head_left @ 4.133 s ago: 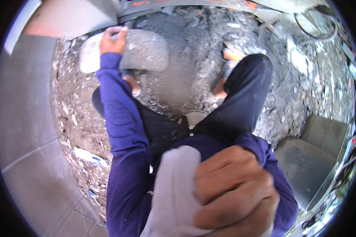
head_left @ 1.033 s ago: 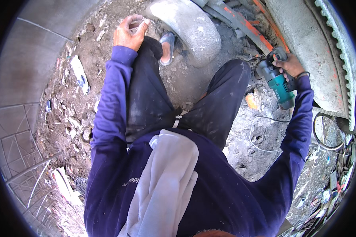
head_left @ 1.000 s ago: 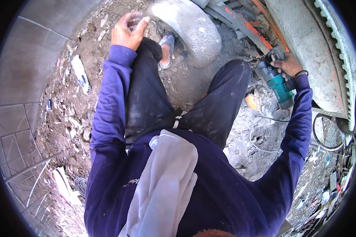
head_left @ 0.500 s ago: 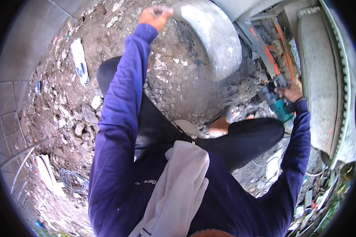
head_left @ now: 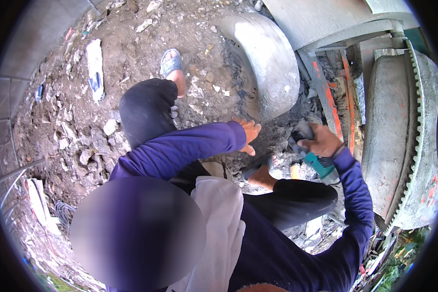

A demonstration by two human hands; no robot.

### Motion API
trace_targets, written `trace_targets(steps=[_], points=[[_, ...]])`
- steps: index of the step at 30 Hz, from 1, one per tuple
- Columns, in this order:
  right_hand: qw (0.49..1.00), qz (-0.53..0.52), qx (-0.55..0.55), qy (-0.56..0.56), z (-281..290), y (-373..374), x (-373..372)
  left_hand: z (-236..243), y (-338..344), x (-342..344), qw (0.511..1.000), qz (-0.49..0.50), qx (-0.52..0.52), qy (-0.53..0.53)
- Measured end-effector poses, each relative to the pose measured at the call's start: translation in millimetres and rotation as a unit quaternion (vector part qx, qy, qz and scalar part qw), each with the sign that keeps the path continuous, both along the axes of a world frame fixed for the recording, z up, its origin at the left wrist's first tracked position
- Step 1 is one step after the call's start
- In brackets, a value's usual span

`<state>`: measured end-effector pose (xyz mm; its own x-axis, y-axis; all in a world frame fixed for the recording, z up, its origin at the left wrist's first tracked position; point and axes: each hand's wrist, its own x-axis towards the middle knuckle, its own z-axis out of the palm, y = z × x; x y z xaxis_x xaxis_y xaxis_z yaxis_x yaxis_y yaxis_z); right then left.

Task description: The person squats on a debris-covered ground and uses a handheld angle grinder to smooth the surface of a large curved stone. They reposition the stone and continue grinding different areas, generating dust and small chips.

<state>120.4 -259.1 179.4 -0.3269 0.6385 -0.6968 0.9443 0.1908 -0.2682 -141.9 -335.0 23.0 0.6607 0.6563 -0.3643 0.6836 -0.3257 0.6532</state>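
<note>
My right hand [head_left: 322, 141] is wrapped round a teal and black power tool [head_left: 319, 165], shaped like an angle grinder. Its dark head [head_left: 299, 135] points up and left, just above the ground. The teal body slants toward my right knee. To the left, my left hand [head_left: 249, 136] is bare, fingers apart and stretched toward the tool without touching it. Ahead of both hands lies a large curved grey piece [head_left: 277, 63], dusty and rounded like part of a tyre. The tool's working end is too blurred to make out.
At the right stands a large grey drum [head_left: 389, 131] with a toothed rim [head_left: 417, 117]. Between drum and curved piece runs a metal frame [head_left: 328, 97] with orange-red paint. Rubble [head_left: 95, 141] and a white scrap [head_left: 95, 70] lie left. My sandalled foot [head_left: 172, 63] is ahead.
My left hand has come down from the far side of the curved piece to near the tool. My right hand has drawn the tool left and closer, away from the painted frame.
</note>
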Motion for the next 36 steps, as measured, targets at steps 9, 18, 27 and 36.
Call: trace_targets(steps=[9,18,27,36], points=[[0.925,-0.231,0.172,0.249,165,-35,-47,26,17,29,0.887,0.229,0.332,-0.224],[0.887,-0.037,0.303,0.348,197,7,-173,94,156,-106,0.736,0.361,0.559,-0.129],[0.954,0.041,0.199,0.220,-25,249,-347,100,146,-272,0.708,0.601,0.367,0.056],[0.966,0.021,0.087,0.244,4,319,-371,95,148,-263,0.617,0.573,0.539,-0.001]])
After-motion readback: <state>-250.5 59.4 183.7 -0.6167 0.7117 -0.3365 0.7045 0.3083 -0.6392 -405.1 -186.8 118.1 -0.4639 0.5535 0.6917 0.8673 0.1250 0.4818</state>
